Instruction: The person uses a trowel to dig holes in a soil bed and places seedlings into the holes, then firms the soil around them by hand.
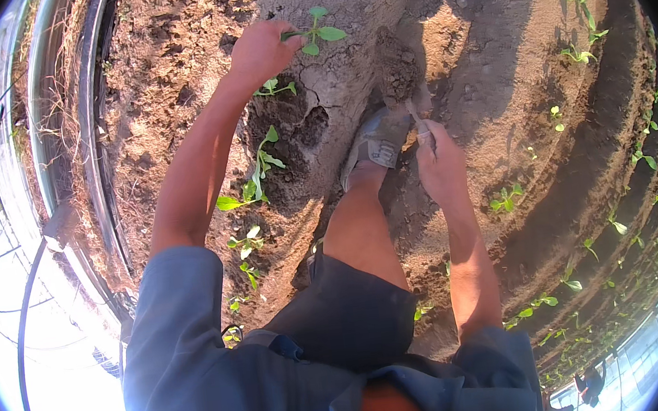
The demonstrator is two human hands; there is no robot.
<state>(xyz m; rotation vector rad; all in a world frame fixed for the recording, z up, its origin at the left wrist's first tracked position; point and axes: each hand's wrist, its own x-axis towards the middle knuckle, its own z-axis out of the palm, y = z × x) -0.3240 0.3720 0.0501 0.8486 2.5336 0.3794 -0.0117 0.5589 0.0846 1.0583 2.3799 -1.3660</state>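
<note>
My left hand (pixel 267 49) pinches a small leafy seedling (pixel 318 32) by its lower end, above the cracked soil ridge (pixel 339 78). In my right hand (pixel 440 163) is the handle of a hand trowel (pixel 416 117). A heap of dark, loose soil (pixel 397 69) covers the trowel's blade, so its shape is hidden. My shoe (pixel 379 140) rests on the ground just left of the trowel. Below my left hand, leafy seedlings (pixel 262 163) stand along the ridge's left side, beside a dug hollow (pixel 311 126).
Further rows of seedlings (pixel 506 199) run along soil beds on the right. At the left, a dark rail (pixel 95 140) edges the bed, with dry roots and a hose (pixel 26 357) beyond. Another person (pixel 591 385) appears far off at the lower right.
</note>
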